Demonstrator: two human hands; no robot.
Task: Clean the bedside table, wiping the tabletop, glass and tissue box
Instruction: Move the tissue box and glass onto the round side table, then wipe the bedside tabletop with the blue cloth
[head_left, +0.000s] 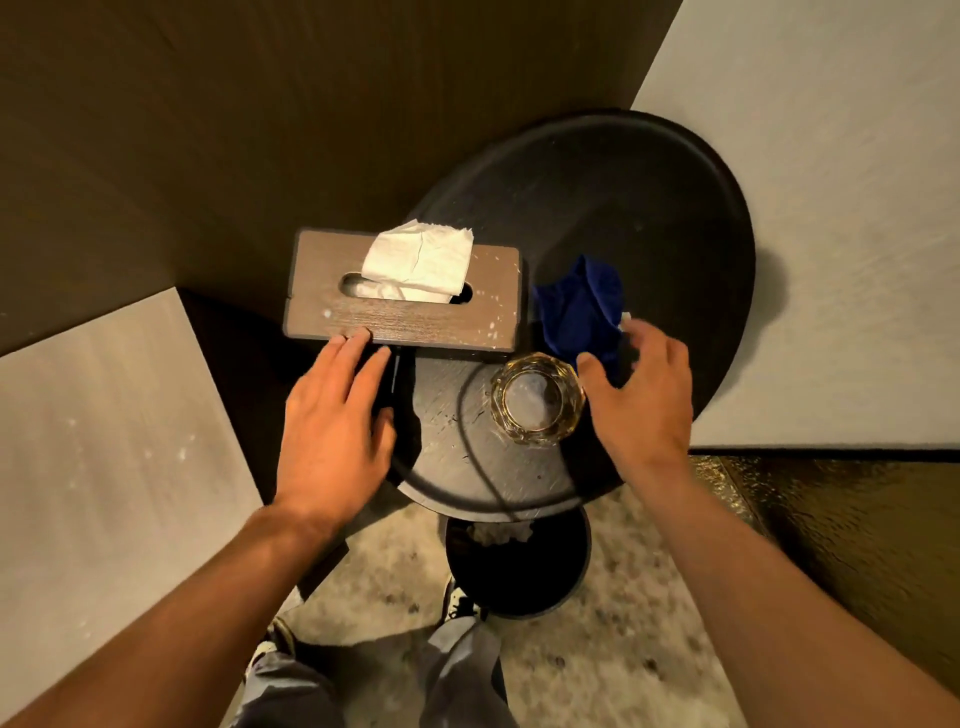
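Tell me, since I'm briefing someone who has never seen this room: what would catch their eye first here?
Probably the white tissue sticking up from the wooden tissue box at the back left of the small round table, with the left hand at the box's near edge. Next, the blue cloth bunched just right of the box, the right hand reaching toward it, open. A cut glass stands near the front, beside that hand.

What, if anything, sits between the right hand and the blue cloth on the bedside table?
Nothing visible does. The right hand is open with its fingertips already at the near edge of the blue cloth. The glass stands beside the hand, toward the left, not in its path, and the tissue box lies further left.
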